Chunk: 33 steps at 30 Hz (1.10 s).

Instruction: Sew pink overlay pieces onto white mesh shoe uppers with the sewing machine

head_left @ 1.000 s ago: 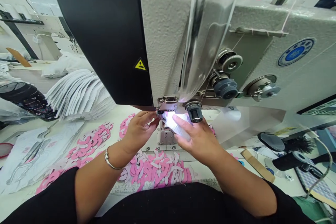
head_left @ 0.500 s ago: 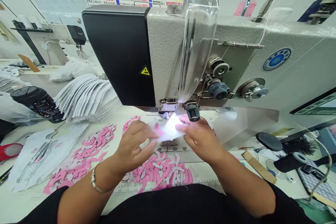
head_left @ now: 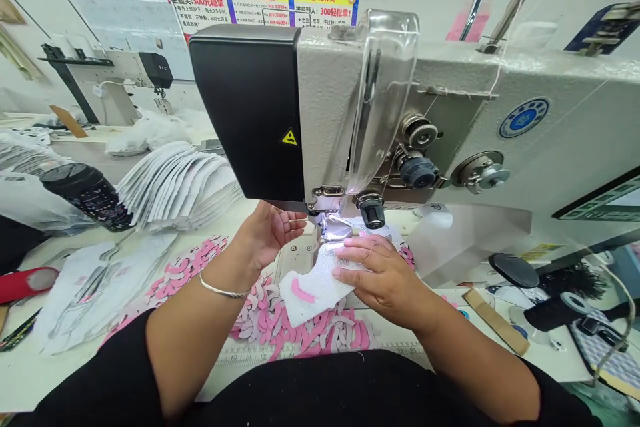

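Observation:
A white textured fabric piece (head_left: 320,290) with a curved pink patch (head_left: 303,290) lies under the sewing machine's lit needle area (head_left: 334,227). My right hand (head_left: 385,277) grips its right side, with fingertips close to the presser foot. Left of the needle, my left hand (head_left: 267,233) is raised beside the machine head, palm turned toward the needle. Its fingers are loosely curled and apart, and nothing shows in them. Below the fabric, a heap of pink and pale curved cut pieces (head_left: 325,337) covers part of the table's front.
The sewing machine head (head_left: 325,113) fills the space above my hands. To the left are a stack of white pieces (head_left: 173,187), a black patterned bottle (head_left: 87,197) and a red tape roll (head_left: 30,282). A black thread spool (head_left: 557,310) lies at right.
The white fabric, held between both hands before, now lies under the needle area. My left hand has let go and moved up and back, left of the needle. My right hand stays on the fabric.

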Motion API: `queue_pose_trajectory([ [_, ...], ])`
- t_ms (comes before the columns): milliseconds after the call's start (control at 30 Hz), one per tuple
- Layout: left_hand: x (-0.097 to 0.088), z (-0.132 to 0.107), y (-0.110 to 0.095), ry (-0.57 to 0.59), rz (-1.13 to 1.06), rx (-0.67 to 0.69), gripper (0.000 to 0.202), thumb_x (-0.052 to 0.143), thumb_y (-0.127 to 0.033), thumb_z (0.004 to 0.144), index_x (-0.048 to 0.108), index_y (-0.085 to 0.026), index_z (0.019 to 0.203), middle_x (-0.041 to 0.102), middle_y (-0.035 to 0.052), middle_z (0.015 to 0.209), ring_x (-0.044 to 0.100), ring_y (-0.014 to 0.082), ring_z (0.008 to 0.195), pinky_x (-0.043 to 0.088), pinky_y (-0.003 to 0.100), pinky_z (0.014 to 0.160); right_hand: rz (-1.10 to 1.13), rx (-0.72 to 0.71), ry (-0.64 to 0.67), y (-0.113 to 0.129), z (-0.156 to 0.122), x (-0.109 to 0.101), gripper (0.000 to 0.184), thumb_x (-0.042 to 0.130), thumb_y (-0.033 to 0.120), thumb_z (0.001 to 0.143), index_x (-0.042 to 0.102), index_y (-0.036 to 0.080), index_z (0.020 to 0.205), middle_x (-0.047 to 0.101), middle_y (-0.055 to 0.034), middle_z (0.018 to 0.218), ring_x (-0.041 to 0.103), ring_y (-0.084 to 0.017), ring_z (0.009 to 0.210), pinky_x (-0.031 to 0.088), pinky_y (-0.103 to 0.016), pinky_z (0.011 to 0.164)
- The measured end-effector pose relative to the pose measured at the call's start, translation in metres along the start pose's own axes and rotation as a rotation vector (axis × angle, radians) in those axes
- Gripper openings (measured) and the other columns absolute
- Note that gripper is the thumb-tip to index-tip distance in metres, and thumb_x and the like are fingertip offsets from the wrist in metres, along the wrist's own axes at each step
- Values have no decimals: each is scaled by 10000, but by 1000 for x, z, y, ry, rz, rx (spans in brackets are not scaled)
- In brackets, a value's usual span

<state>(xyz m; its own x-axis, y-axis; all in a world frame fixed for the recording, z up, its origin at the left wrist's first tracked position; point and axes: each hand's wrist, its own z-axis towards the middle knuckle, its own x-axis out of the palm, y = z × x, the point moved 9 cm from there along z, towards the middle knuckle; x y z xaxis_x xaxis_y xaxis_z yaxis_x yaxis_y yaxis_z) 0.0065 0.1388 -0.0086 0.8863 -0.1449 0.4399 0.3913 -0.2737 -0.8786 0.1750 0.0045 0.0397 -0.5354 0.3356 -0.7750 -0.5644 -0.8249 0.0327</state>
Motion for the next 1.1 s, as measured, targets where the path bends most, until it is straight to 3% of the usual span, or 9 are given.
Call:
queue_pose_trajectory([
  [133,0,0,-7,-73,85,9,200,811,-145,615,679,-170,765,642,24,657,548,108,517,497,228,477,40,35,104,1,-4,0,276,602,221,904,665,275,1168,637,-52,1337,518,-236,1314,359,-496,1121],
  [267,-5,-12,2,-54,131,57,166,787,-183,674,628,-168,720,635,6,671,544,82,537,420,188,459,86,92,24,-4,-3,-10,395,613,370,916,592,245,1290,568,-103,1400,514,-249,1307,426,-457,1079],
  [400,-16,-32,10,-62,146,98,185,770,-191,716,624,-190,829,628,-16,778,542,73,594,384,174,465,-170,283,-39,-23,2,-8,355,555,292,959,581,232,1308,605,-121,1347,571,-272,1207,457,-472,1010],
  [533,-18,-46,13,-50,151,103,184,745,-196,734,640,-195,886,593,-20,825,514,73,608,389,179,462,-198,297,32,-24,11,5,282,525,260,979,618,248,1244,654,-82,1292,616,-237,1120,458,-428,949],
  [767,-17,-57,14,15,219,63,180,714,-282,776,616,-197,900,580,-10,765,500,91,570,421,221,506,-165,310,-31,-24,8,1,254,529,220,970,649,253,1191,684,-60,1248,617,-228,1137,430,-420,970],
  [833,-44,-57,-3,-101,338,153,191,684,-353,800,576,-200,841,566,-12,718,521,111,600,445,245,572,-158,309,-51,-25,5,1,263,537,228,970,647,259,1206,684,-58,1251,610,-234,1158,422,-429,991],
  [933,-116,-68,-42,-522,943,237,196,583,-405,843,586,-222,915,600,0,737,552,148,639,417,271,593,-148,282,-59,-25,-1,4,301,549,222,966,626,254,1255,670,-63,1276,602,-245,1181,414,-444,1012],
  [967,-142,-72,-48,-657,1258,115,197,539,-405,851,604,-234,924,616,2,730,559,165,627,400,287,583,-148,269,-67,-25,-2,5,314,553,215,963,619,257,1267,664,-63,1288,601,-248,1185,412,-448,1017],
  [1100,-215,-80,-47,-743,1485,-123,90,655,-295,693,628,-210,693,623,42,624,592,238,641,360,332,606,-152,225,-139,-25,-5,6,342,580,192,943,611,272,1274,660,-61,1294,626,-247,1151,413,-450,1026],
])
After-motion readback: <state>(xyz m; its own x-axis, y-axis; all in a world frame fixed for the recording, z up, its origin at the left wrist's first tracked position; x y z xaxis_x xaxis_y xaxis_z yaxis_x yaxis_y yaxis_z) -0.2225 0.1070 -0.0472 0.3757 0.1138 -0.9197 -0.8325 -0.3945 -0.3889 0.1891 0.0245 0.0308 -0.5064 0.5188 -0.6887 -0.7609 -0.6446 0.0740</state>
